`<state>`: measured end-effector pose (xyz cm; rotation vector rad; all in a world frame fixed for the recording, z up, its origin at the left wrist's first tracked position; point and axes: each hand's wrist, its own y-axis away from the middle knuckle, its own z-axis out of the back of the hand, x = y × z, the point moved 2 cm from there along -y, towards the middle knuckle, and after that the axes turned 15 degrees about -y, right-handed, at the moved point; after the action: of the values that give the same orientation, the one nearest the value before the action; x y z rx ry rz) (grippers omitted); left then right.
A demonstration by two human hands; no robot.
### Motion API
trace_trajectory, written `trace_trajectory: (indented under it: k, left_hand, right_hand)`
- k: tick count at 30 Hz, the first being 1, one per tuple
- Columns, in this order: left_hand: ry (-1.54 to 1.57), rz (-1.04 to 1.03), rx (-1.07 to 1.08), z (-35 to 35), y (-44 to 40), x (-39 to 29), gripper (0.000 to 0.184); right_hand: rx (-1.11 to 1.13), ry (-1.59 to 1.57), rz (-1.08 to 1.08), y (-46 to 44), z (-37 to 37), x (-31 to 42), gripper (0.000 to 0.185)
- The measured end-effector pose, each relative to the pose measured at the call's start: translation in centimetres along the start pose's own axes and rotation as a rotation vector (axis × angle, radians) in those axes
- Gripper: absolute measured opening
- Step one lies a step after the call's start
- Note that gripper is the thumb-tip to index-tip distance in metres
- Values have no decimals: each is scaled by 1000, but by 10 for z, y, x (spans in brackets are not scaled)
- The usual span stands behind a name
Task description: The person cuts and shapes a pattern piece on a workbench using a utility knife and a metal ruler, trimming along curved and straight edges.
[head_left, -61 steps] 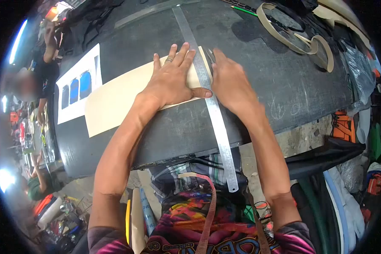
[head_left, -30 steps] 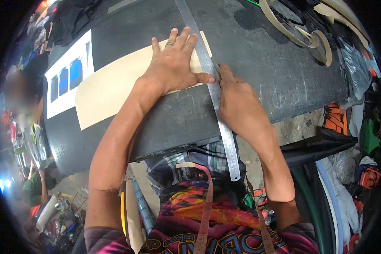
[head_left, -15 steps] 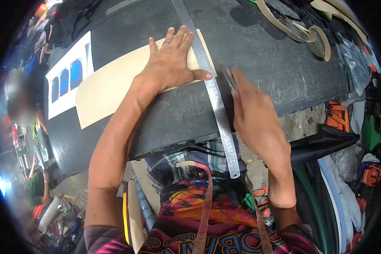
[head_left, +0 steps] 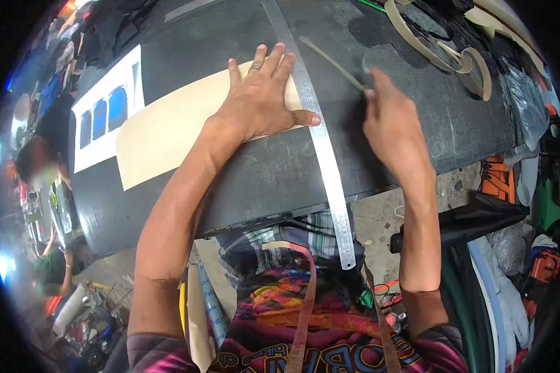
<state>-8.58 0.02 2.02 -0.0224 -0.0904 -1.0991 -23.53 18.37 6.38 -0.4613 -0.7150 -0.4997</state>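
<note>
My left hand point(head_left: 258, 102) lies flat with fingers spread. It presses on a cream sheet of card point(head_left: 162, 133) with one curved edge, and its thumb rests on a long steel ruler point(head_left: 330, 171). The ruler lies across the card's right end and sticks out past the table's near edge. To the right, my right hand point(head_left: 395, 127) is raised and closed, pinching one end of a thin cream strip point(head_left: 330, 62) that slants up and left. A faint blurred shape by its fingertips cannot be made out.
A white printed sheet point(head_left: 109, 109) with blue shapes lies at the left of the dark table point(head_left: 261, 180). Curled cream strips point(head_left: 479, 74) and clear plastic point(head_left: 526, 99) are at the far right. A tape measure point(head_left: 305, 286) hangs over my shirt. Other people are at the left.
The thin strip beside the ruler has come away from the card, and my right hand has lifted it up and right. My left hand stays pressed on the ruler and card.
</note>
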Motion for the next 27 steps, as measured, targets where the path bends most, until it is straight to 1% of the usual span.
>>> trace_trajectory:
  k: [1, 3, 5, 7, 8, 10, 11, 13, 14, 16, 18, 19, 20, 21, 22, 24, 26, 27]
  left_hand:
    - [5, -7, 8, 1, 0, -2, 139]
    - [3, -15, 5, 0, -1, -3, 140]
    - [3, -10, 16, 1, -1, -2, 140]
    - [4, -9, 12, 4, -2, -2, 140]
    - [15, -11, 22, 3, -1, -2, 141]
    - [23, -1, 29, 4, -2, -3, 141]
    - [9, 1, 43, 4, -2, -4, 141]
    - [-4, 10, 53, 3, -2, -2, 140]
    - [26, 3, 20, -1, -2, -1, 142]
    - [54, -5, -17, -8, 1, 0, 144]
    - [72, -17, -124, -12, 7, 1, 133]
    - [67, -20, -123, -16, 8, 2, 133]
    - [86, 39, -197, -18, 9, 4, 124]
    - [107, 92, -269, -21, 10, 6, 116]
    - [32, 110, -343, -23, 14, 7, 102]
    - [37, 100, -343, -21, 20, 6, 99]
    - [41, 108, -350, -18, 26, 6, 96]
    - [42, 99, -359, -18, 29, 6, 93]
  right_hand:
    - [87, -48, -33, -3, -2, 11, 40]
    - [136, -69, -31, -14, -19, 21, 44]
    - [99, -76, -6, -27, -41, 8, 41]
    - [67, -124, 112, -37, -53, 3, 41]
    - [68, -125, 116, -38, -52, 2, 41]
    - [65, -136, 92, -35, -44, 2, 58]
    - [73, -136, 94, -25, -38, 9, 58]
    - [179, -177, -88, 14, -24, 27, 77]
    - [214, -171, -91, 40, -21, 29, 85]
    - [299, -112, -217, 80, -12, 40, 97]
    - [233, -138, -193, 103, -10, 20, 95]
    - [208, -100, -227, 103, -4, 15, 88]
    - [142, -75, -180, 104, 1, 3, 80]
    - [73, -32, -148, 100, 8, -10, 76]
    - [4, 14, -119, 94, 14, -22, 73]
    - [-35, 59, -176, 71, 30, -42, 63]
    - [-123, 115, -88, 47, 38, -77, 58]
    - [-133, 121, -125, 35, 45, -83, 53]
